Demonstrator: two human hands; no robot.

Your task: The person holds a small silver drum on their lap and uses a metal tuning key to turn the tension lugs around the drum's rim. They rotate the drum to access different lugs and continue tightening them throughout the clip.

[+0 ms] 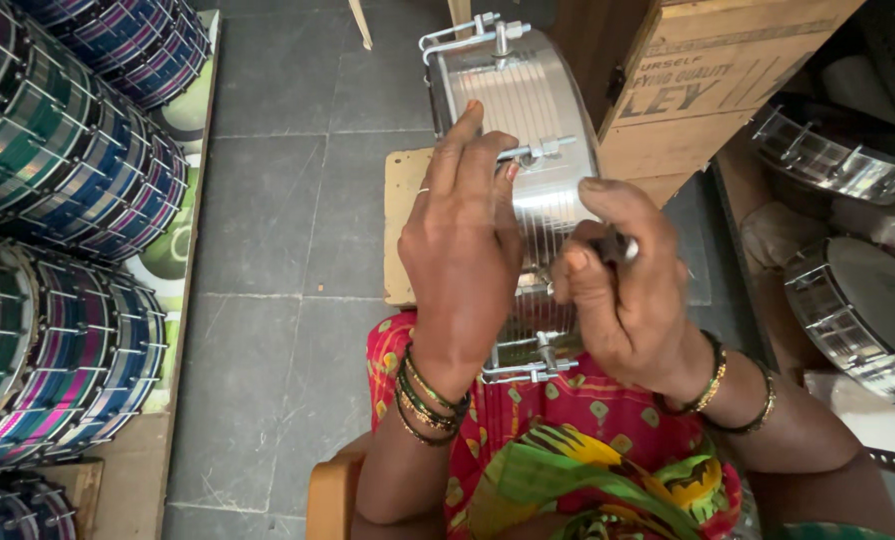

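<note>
The left hand (462,250) lies spread over the ribbed silver metal drum shell (527,110); just beside it, the right hand (622,290) grips a small metal tool (615,246).

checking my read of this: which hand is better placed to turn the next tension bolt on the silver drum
Right, probably. The right hand already grips a small tool at the side of the silver drum, close to its tension bolts. The left hand lies flat across the shell, steadying it.
</note>
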